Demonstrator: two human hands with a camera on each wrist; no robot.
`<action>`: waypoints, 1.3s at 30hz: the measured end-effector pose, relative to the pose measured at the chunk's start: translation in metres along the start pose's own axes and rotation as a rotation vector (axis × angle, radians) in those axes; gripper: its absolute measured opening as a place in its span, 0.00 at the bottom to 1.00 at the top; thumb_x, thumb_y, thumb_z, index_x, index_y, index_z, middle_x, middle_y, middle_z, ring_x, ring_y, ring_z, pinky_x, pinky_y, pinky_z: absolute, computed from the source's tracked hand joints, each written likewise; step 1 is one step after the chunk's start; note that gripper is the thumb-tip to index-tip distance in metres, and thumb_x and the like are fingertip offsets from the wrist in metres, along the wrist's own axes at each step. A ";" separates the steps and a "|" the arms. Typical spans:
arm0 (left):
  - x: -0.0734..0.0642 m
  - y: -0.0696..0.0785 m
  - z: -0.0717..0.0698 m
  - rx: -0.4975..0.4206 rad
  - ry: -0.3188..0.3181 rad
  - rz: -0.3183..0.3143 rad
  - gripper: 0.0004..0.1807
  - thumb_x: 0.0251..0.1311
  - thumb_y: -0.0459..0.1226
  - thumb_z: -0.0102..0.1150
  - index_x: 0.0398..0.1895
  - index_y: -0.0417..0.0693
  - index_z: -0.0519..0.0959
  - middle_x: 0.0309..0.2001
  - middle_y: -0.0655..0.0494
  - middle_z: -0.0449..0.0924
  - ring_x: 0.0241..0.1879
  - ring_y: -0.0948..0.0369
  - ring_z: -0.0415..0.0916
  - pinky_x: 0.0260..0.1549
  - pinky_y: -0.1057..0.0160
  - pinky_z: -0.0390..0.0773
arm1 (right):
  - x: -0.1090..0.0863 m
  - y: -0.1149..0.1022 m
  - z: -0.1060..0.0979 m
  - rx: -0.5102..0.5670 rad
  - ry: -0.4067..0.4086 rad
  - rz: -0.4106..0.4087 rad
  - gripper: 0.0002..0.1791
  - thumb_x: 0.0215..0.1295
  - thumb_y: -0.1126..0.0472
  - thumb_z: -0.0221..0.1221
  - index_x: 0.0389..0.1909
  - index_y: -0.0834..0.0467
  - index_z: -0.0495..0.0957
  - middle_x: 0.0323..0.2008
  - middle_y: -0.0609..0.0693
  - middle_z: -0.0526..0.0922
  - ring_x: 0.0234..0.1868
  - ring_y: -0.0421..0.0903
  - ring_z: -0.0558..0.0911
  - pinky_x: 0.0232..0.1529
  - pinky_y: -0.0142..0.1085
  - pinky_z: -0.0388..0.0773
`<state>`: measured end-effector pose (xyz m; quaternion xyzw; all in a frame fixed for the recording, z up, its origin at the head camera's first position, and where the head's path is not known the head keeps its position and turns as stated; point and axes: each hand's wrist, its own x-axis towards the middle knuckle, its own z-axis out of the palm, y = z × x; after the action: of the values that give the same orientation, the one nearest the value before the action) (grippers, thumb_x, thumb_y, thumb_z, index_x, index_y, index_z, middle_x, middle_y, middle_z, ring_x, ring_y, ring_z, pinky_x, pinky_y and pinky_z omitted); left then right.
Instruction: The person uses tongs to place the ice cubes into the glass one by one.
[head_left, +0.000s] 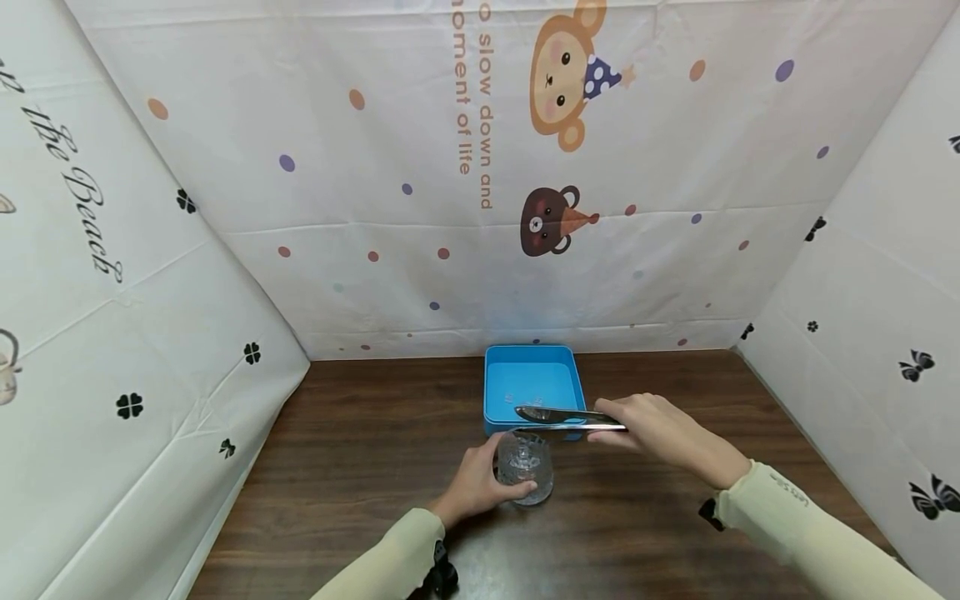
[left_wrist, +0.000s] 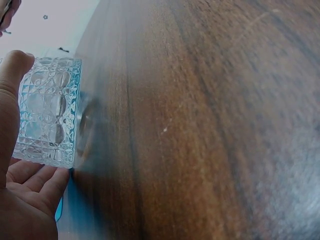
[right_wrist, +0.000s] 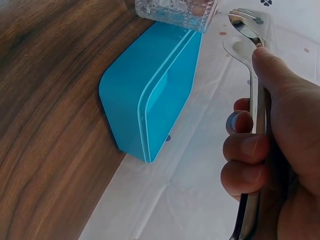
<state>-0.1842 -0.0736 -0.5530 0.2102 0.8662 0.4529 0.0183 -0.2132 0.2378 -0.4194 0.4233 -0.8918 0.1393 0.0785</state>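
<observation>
A clear cut-glass tumbler (head_left: pixel 531 479) stands on the brown table, its patterned side filling the left part of the left wrist view. My left hand (head_left: pixel 474 485) curls around it, thumb at the near side and fingers on the far side. With my right hand (head_left: pixel 656 427) I grip metal serving tongs (head_left: pixel 551 414), level and pointing left above the tumbler and the near rim of the blue box. In the right wrist view, one end of the tongs (right_wrist: pixel 245 25) is a slotted fork shape, the other a spoon; the ends are apart.
Behind the tumbler, the open blue plastic box (head_left: pixel 525 375) stands near the back wall. A few small clear pieces (head_left: pixel 536 401) lie in it. White printed sheets (head_left: pixel 420 292) hang behind and on both sides of the wooden table (head_left: pixel 360 458).
</observation>
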 end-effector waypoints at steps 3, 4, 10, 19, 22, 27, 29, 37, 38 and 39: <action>0.000 0.000 0.001 -0.019 -0.001 0.015 0.46 0.54 0.61 0.73 0.71 0.49 0.69 0.53 0.58 0.82 0.45 0.68 0.80 0.44 0.64 0.81 | 0.000 0.001 -0.002 0.012 -0.006 0.005 0.13 0.70 0.48 0.66 0.36 0.52 0.77 0.19 0.33 0.66 0.17 0.29 0.63 0.19 0.27 0.63; 0.000 0.000 0.001 -0.026 -0.001 0.019 0.45 0.55 0.60 0.73 0.70 0.49 0.69 0.53 0.58 0.82 0.45 0.68 0.80 0.44 0.64 0.81 | 0.001 0.001 -0.002 0.011 -0.009 0.007 0.13 0.70 0.48 0.66 0.36 0.52 0.77 0.19 0.32 0.67 0.17 0.29 0.63 0.19 0.27 0.63; 0.000 0.002 0.000 -0.048 0.000 0.026 0.44 0.55 0.60 0.73 0.70 0.50 0.70 0.56 0.58 0.82 0.49 0.67 0.80 0.46 0.63 0.81 | 0.011 0.008 -0.006 -0.012 -0.036 0.024 0.12 0.69 0.49 0.67 0.36 0.51 0.76 0.18 0.33 0.66 0.17 0.29 0.64 0.20 0.28 0.64; 0.001 0.004 0.000 -0.043 -0.011 -0.001 0.44 0.54 0.61 0.73 0.71 0.54 0.69 0.57 0.60 0.81 0.51 0.68 0.79 0.49 0.63 0.81 | 0.036 0.025 -0.012 -0.016 -0.090 0.049 0.13 0.71 0.48 0.65 0.34 0.52 0.76 0.16 0.36 0.65 0.17 0.32 0.64 0.21 0.30 0.63; 0.001 0.004 0.000 -0.042 -0.010 0.000 0.44 0.54 0.61 0.73 0.70 0.54 0.70 0.57 0.60 0.81 0.51 0.67 0.79 0.48 0.63 0.81 | 0.045 0.031 -0.013 -0.033 -0.098 0.050 0.13 0.70 0.49 0.66 0.34 0.53 0.76 0.17 0.37 0.65 0.17 0.32 0.66 0.21 0.31 0.64; 0.000 0.004 -0.001 -0.042 -0.013 -0.001 0.44 0.54 0.61 0.73 0.71 0.53 0.69 0.58 0.58 0.81 0.51 0.66 0.80 0.48 0.62 0.81 | 0.058 0.040 -0.013 -0.054 -0.146 0.089 0.14 0.70 0.48 0.66 0.39 0.56 0.80 0.18 0.40 0.71 0.18 0.34 0.72 0.24 0.33 0.73; 0.000 0.004 -0.001 -0.041 -0.013 0.002 0.44 0.55 0.61 0.73 0.71 0.53 0.69 0.58 0.58 0.81 0.51 0.66 0.80 0.48 0.62 0.81 | 0.063 0.043 -0.012 -0.073 -0.159 0.104 0.18 0.70 0.48 0.66 0.45 0.59 0.82 0.21 0.43 0.76 0.21 0.36 0.76 0.28 0.37 0.79; 0.000 0.004 -0.001 -0.036 -0.009 0.023 0.46 0.56 0.59 0.73 0.73 0.49 0.68 0.55 0.55 0.82 0.49 0.65 0.83 0.46 0.63 0.82 | 0.079 0.054 -0.008 -0.102 -0.190 0.122 0.30 0.70 0.47 0.65 0.61 0.67 0.79 0.31 0.51 0.86 0.25 0.41 0.83 0.35 0.45 0.85; -0.001 0.004 -0.001 -0.036 -0.010 0.023 0.46 0.56 0.59 0.73 0.73 0.49 0.68 0.55 0.55 0.82 0.48 0.65 0.83 0.46 0.63 0.82 | 0.081 0.055 -0.007 -0.103 -0.192 0.120 0.30 0.70 0.47 0.65 0.60 0.67 0.79 0.31 0.51 0.85 0.26 0.41 0.83 0.35 0.45 0.85; 0.000 0.004 -0.001 -0.038 -0.010 0.023 0.46 0.56 0.59 0.73 0.73 0.49 0.68 0.55 0.55 0.82 0.48 0.65 0.83 0.46 0.63 0.82 | 0.082 0.056 -0.007 -0.103 -0.193 0.118 0.30 0.71 0.46 0.65 0.61 0.67 0.79 0.32 0.52 0.86 0.27 0.42 0.83 0.36 0.46 0.85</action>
<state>-0.1824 -0.0721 -0.5492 0.2218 0.8549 0.4684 0.0216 -0.3079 0.2133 -0.4013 0.3769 -0.9245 0.0564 0.0054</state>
